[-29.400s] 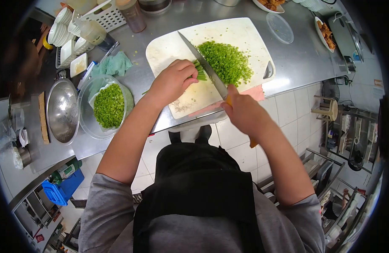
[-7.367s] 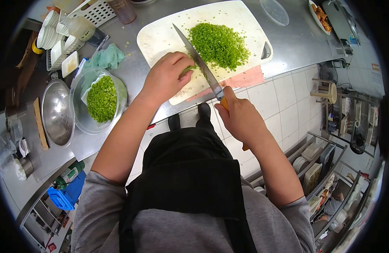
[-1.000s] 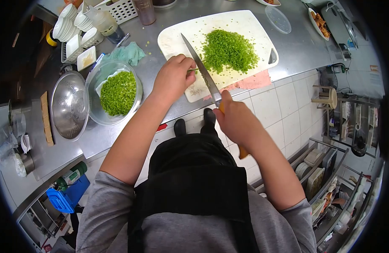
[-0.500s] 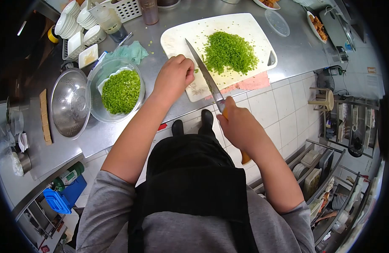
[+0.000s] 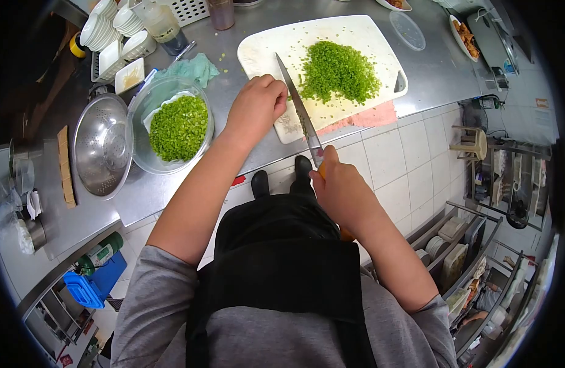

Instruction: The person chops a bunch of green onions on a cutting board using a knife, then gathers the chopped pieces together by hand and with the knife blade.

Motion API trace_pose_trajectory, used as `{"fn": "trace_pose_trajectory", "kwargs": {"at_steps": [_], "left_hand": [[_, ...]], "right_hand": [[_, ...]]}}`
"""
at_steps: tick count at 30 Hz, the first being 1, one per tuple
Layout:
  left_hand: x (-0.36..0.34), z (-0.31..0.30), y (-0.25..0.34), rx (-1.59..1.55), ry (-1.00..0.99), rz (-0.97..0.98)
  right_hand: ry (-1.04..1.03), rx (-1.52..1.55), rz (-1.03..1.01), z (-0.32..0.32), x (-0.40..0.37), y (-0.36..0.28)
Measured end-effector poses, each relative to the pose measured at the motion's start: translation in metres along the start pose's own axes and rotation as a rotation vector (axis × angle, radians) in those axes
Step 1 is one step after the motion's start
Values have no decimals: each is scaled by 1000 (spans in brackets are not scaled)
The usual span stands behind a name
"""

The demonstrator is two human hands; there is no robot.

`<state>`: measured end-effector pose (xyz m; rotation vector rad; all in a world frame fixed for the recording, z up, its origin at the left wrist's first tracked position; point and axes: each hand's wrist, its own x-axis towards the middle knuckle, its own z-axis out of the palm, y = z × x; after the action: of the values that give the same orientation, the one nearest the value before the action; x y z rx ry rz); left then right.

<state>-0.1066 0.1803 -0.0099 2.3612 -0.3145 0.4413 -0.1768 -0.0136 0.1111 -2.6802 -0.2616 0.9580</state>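
Note:
My right hand (image 5: 342,187) is closed around the orange handle of a long knife (image 5: 304,120). Its blade slants over the left part of a white cutting board (image 5: 261,52), tip pointing away from me. Just left of the blade, my left hand (image 5: 258,105) has its fingers curled at the board's near-left edge; whatever they pinch is hidden. A heap of finely chopped green onion (image 5: 342,72) lies right of the knife, with loose bits around it. More chopped green onion (image 5: 179,129) fills a lined clear plastic bowl (image 5: 138,138) left of my left arm.
A metal colander (image 5: 102,147) leans by the bowl. A green cloth (image 5: 197,69), squeeze bottles and stacked white dishes (image 5: 98,30) stand behind. Pink cloth (image 5: 379,115) sticks out under the board. A clear lid (image 5: 408,30) and a dish of brown food (image 5: 465,38) lie right.
The knife's handle and my right hand have swung slightly left, and the blade sits closer to my left fingers. The whole view has shifted a little.

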Motion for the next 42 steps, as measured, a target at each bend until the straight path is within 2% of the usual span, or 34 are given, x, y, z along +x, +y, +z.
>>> {"fn": "trace_pose_trajectory", "kwargs": {"at_steps": [8,13,17,19,23,27,29,31,39,42], "left_hand": [[-1,0,1,21,-2,3],[-3,0,2,-7,22,-17],[-4,-2,1,0,47,-15],[-5,-1,0,1,31,-18],[-4,-2,-2,-6,-13,-25],[-5,-3,0,-15,-3,-10],[-7,-6,3,-10,71,-17],[-7,-7,1,6,39,-19],[-2,-4,5,33,-22,-33],[-4,-7,9,-3,65,-48]], "right_hand": [[87,5,8,15,25,0],[-28,79,11,-20,2,-6],[-34,68,17,-14,-7,-6],[21,32,-38,3,0,-2],[86,50,-2,22,23,-3],[93,89,-30,16,30,3],[78,111,-40,12,29,9],[132,87,-100,12,28,18],[212,18,-91,3,32,42],[219,7,-92,-1,29,40]]}}
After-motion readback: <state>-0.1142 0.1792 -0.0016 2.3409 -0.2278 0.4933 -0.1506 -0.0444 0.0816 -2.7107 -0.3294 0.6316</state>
